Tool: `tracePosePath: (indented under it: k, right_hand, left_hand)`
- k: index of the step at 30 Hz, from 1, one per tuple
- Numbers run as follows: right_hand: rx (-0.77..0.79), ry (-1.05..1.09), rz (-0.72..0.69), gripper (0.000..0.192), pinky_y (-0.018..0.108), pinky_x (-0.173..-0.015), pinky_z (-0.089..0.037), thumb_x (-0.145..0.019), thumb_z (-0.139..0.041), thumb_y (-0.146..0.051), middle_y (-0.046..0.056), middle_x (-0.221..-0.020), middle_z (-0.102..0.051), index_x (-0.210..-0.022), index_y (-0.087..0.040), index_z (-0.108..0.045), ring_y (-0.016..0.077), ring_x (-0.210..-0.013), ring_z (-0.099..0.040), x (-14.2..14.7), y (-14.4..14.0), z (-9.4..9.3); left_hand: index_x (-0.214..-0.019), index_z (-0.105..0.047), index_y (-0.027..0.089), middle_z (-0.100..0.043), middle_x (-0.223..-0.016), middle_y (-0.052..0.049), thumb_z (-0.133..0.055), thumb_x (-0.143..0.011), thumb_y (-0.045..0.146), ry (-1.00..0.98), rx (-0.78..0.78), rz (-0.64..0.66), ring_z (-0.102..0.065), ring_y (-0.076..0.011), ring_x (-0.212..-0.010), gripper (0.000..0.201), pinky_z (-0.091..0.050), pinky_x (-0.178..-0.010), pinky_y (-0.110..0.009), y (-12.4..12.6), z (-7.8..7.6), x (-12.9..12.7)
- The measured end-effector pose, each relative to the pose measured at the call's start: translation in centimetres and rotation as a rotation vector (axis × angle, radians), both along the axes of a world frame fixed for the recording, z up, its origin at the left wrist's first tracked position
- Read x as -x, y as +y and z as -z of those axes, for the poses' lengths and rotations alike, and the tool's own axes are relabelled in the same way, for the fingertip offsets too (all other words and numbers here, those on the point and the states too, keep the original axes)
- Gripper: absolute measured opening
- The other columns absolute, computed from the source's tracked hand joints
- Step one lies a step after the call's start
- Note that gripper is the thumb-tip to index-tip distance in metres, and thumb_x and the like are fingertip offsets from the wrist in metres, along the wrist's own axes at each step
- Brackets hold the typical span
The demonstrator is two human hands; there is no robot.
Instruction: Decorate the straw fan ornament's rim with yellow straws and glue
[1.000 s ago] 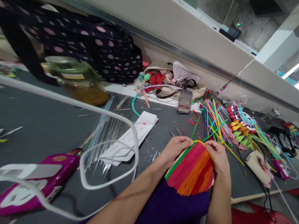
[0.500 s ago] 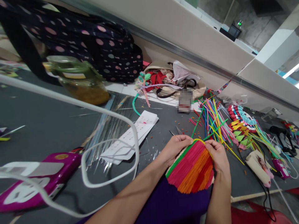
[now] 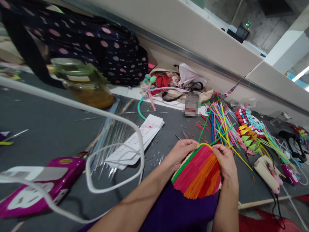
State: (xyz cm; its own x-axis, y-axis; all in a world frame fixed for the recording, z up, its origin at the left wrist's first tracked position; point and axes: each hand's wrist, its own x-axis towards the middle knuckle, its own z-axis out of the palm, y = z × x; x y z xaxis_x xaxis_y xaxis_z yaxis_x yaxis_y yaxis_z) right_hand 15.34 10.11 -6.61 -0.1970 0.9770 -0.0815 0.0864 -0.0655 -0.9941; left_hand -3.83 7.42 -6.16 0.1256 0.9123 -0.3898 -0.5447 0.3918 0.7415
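A fan-shaped piece of pipe cleaners (image 3: 195, 174) hangs between my hands over my purple-clad lap, with green, pink, orange and red strands side by side. Along its narrow top edge bends a yellow pipe cleaner (image 3: 205, 144). The fingers of my left hand (image 3: 183, 153) pinch its left end against the piece's upper left corner. At the opposite end, my right hand (image 3: 225, 159) is closed on the yellow pipe cleaner and the right edge of the piece. Fingertips partly cover both ends.
Loose coloured pipe cleaners (image 3: 222, 124) lie just beyond my hands. Scissors tips (image 3: 182, 135) poke out near my left hand. A white cable (image 3: 141, 154) loops across the left, near a folded paper (image 3: 145, 138), a magenta device (image 3: 65, 174) and a green-lidded jar (image 3: 84, 83).
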Motion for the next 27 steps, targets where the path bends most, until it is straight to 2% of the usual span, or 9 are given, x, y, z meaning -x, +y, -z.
tracePosePath:
  k: [4, 8, 11, 18, 27]
  right_hand:
    - [-0.087, -0.021, -0.021, 0.016, 0.027, -0.07, -0.045, -0.079, -0.065, -0.03, 0.0, -0.08, -0.065, -0.091, -0.022, -0.069, 0.0165, -0.075, -0.058, 0.2, 0.0, -0.3]
    - [-0.331, -0.16, -0.06, 0.024, 0.033, -0.088, -0.043, -0.084, -0.057, -0.026, 0.004, -0.103, -0.064, -0.104, -0.026, -0.071, 0.0208, -0.099, -0.057, 0.4, -0.1, -1.0]
    - [-0.424, -0.207, -0.134, 0.029, 0.034, -0.091, -0.042, -0.087, -0.052, -0.022, 0.005, -0.104, -0.061, -0.107, -0.029, -0.072, 0.0206, -0.103, -0.055, 0.5, -0.2, -1.3]
    - [-0.391, -0.188, -0.221, 0.035, 0.033, -0.088, -0.041, -0.09, -0.047, -0.019, 0.003, -0.101, -0.059, -0.112, -0.032, -0.07, 0.0185, -0.097, -0.056, 0.5, -0.3, -1.1]
    - [-0.348, -0.157, -0.207, 0.032, 0.033, -0.089, -0.042, -0.09, -0.048, -0.023, 0.004, -0.1, -0.061, -0.111, -0.031, -0.071, 0.0199, -0.098, -0.056, 0.6, -0.5, -1.2]
  left_hand:
    - [-0.062, -0.064, 0.013, -0.052, -0.038, 0.006, -0.076, -0.057, 0.027, -0.002, 0.003, 0.0, -0.038, -0.0039, -0.031, 0.019, -0.022, -0.034, -0.016, 0.0, -0.1, 0.0]
    - [-0.064, -0.065, 0.013, -0.052, -0.039, 0.006, -0.075, -0.058, 0.027, -0.015, 0.002, 0.003, -0.038, -0.004, -0.032, 0.018, -0.021, -0.035, -0.016, 0.0, -0.2, 0.0]
    - [-0.065, -0.065, 0.013, -0.053, -0.04, 0.006, -0.075, -0.057, 0.026, -0.024, 0.001, 0.001, -0.038, -0.0038, -0.031, 0.019, -0.021, -0.035, -0.015, 0.0, -0.2, -0.1]
    - [-0.064, -0.065, 0.013, -0.053, -0.04, 0.005, -0.076, -0.057, 0.027, -0.03, -0.011, -0.004, -0.039, -0.004, -0.032, 0.019, -0.023, -0.035, -0.016, -0.2, -0.3, -0.1]
    - [-0.062, -0.064, 0.014, -0.05, -0.038, 0.006, -0.075, -0.059, 0.025, -0.029, -0.007, 0.006, -0.035, -0.0036, -0.031, 0.015, -0.02, -0.034, -0.017, -0.1, -0.3, -0.1]
